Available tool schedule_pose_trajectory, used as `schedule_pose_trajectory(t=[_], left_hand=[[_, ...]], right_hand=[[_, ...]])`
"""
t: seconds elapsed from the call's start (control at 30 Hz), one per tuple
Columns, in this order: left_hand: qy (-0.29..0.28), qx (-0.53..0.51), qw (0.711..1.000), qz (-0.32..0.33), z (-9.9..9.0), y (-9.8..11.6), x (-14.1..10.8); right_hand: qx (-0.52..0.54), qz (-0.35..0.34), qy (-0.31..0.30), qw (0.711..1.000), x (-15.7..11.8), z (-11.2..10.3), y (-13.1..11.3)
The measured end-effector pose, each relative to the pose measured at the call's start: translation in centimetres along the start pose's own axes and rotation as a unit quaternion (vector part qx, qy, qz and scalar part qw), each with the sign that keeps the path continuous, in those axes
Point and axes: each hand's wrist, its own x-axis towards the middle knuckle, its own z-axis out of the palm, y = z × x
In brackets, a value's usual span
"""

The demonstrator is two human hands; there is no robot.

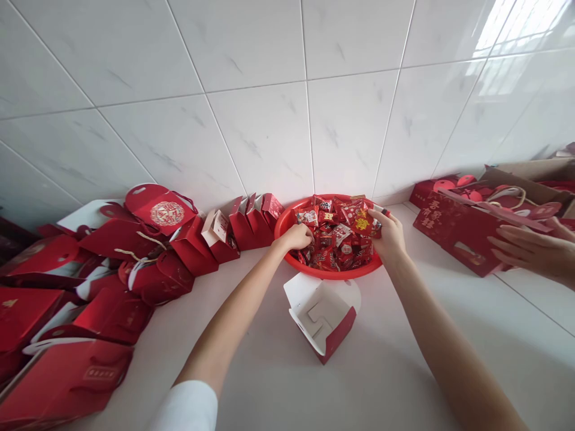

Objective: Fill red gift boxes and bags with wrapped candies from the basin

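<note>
A red plastic basin (281,224) against the wall holds many wrapped candies (330,239) in red packets. My left hand (297,237) reaches over the basin's left side, its fingers curled down among the candies; what they grip is hidden. At the basin's right side, my right hand (390,232) is closed on red candy packets (360,219) with gold characters, held above the pile. In front of the basin stands an opened red gift box (341,332) with a white inside, its flaps spread and no candy visible in it.
Many red gift boxes (108,311) crowd the left side, and several small ones (245,224) line the wall. At right, another person's hands (532,245) touch a large red box (467,233). A cardboard carton (507,176) with red items sits behind it.
</note>
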Motion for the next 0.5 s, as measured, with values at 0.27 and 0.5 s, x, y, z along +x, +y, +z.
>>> schedule_pose_trajectory(t=[0.27,0.5], left_hand=[[0.039,-0.060,0.997,0.022,0.4,0.6,1.1],[0.079,-0.092,0.993,-0.006,0.8,0.5,2.5]], right_hand=[[-0.015,-0.003,-0.014,1.000,0.2,-0.1,0.1],[-0.026,-0.008,-0.030,0.999,0.4,-0.3,0.3]])
